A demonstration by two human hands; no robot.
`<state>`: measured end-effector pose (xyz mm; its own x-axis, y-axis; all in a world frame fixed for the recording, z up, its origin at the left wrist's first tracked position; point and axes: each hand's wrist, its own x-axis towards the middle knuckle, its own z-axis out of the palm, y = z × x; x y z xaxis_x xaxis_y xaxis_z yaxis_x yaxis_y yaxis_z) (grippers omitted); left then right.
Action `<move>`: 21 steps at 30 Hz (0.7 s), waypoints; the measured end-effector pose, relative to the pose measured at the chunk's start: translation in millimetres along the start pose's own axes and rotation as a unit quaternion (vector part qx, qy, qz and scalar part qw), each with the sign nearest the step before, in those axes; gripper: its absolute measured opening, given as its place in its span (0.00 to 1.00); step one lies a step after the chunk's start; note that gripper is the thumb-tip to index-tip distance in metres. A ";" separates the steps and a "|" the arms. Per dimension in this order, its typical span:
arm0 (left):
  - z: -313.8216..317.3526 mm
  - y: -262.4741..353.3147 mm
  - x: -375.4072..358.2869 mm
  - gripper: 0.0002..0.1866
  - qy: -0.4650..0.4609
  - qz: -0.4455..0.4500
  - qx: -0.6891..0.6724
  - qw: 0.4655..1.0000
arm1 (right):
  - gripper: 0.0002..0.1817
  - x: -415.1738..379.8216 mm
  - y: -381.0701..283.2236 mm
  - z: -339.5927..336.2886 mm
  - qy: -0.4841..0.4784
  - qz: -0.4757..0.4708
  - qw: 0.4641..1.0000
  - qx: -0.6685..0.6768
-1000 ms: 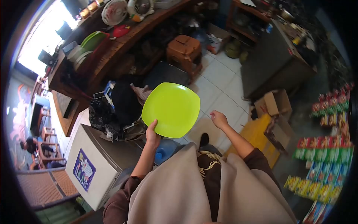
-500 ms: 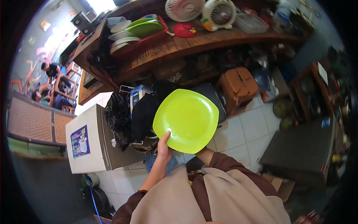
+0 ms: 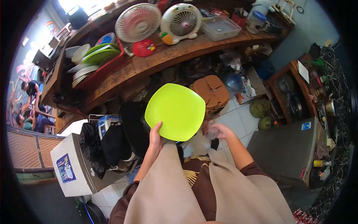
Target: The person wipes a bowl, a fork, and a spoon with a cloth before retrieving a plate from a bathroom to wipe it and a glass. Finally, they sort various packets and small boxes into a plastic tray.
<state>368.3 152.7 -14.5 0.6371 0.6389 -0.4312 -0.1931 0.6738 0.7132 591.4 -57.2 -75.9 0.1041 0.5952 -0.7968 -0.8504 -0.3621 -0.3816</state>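
One green plate (image 3: 175, 111), left hand (image 3: 155, 137) grip, two fans (image 3: 138, 22)

The right hand (image 3: 216, 131), half a second ago tucked under the lime-green plate (image 3: 174, 112), now shows blurred just beside the plate's lower right edge.

Left hand (image 3: 155, 136) raised ahead, fingers closed in a grip, right hand (image 3: 216, 131) held lower, blurred, both forearms extended forward.
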 end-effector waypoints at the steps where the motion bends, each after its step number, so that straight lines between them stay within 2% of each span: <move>1: 12.7 -8.3 8.3 0.20 -0.017 -0.008 0.006 1.000 | 0.13 -13.0 -16.8 -19.7 0.020 -0.085 0.995 0.040; 2: 28.2 -14.4 14.3 0.20 -0.018 -0.016 0.025 0.999 | 0.12 -24.0 -33.9 -35.5 0.039 -0.170 0.982 0.078; 3: 46.2 -19.2 17.4 0.20 -0.021 -0.018 0.027 0.999 | 0.10 -46.0 -54.5 -35.3 0.121 -0.297 0.947 -0.021; 4: 67.7 -23.4 19.1 0.20 -0.019 -0.028 0.050 0.998 | 0.08 -71.5 -77.1 -32.3 0.200 -0.413 0.880 -0.120; 6: 105.6 -40.5 28.8 0.20 -0.031 -0.043 0.084 0.995 | 0.08 -96.1 -110.1 -35.9 0.282 -0.611 0.714 -0.194; 7: 126.6 -49.8 32.1 0.20 -0.035 -0.048 0.085 0.995 | 0.08 -109.9 -121.5 -35.9 0.289 -0.610 0.713 -0.193; 9: 169.0 -68.1 35.0 0.20 -0.054 -0.068 0.115 0.990 | 0.12 -134.5 -135.0 -34.1 0.258 -0.666 0.549 -0.435; 11: 195.8 -92.0 44.2 0.21 -0.087 -0.074 0.126 0.985 | 0.14 -150.8 -135.0 -33.9 0.201 -0.506 0.609 -0.577; 12: 214.5 -100.0 44.7 0.22 -0.104 -0.078 0.113 0.985 | 0.14 -154.2 -135.9 -46.4 0.207 -0.508 0.608 -0.574; 14: 245.3 -121.1 52.2 0.24 -0.122 -0.047 0.101 0.986 | 0.19 -152.5 -141.7 -72.4 0.084 -0.531 0.587 -0.606; 15: 258.0 -128.0 53.3 0.24 -0.128 -0.058 0.088 0.986 | 0.19 -152.6 -147.2 -81.5 0.088 -0.536 0.582 -0.605; 17: 276.5 -142.1 53.4 0.23 -0.128 -0.059 0.100 0.985 | 0.28 -148.6 -150.9 -95.0 0.216 -0.597 0.511 -0.580; 18: 281.3 -148.1 55.8 0.23 -0.125 -0.062 0.101 0.985 | 0.32 -139.1 -152.6 -99.3 0.262 -0.558 0.491 -0.616; 19: 284.0 -156.0 58.3 0.22 -0.151 -0.043 0.157 0.975 | 0.32 -122.6 -158.5 -103.5 0.259 -0.553 0.495 -0.618; 21: 295.2 -165.0 51.5 0.20 -0.186 -0.015 0.228 0.956 | 0.31 -96.0 -175.1 -101.0 0.377 -0.570 0.478 -0.551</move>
<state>653.3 -35.2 8.8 0.8746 0.3884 -0.2902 0.1216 0.4039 0.9067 782.4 -123.4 20.0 0.6854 0.5793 0.4412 0.7273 -0.5161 -0.4523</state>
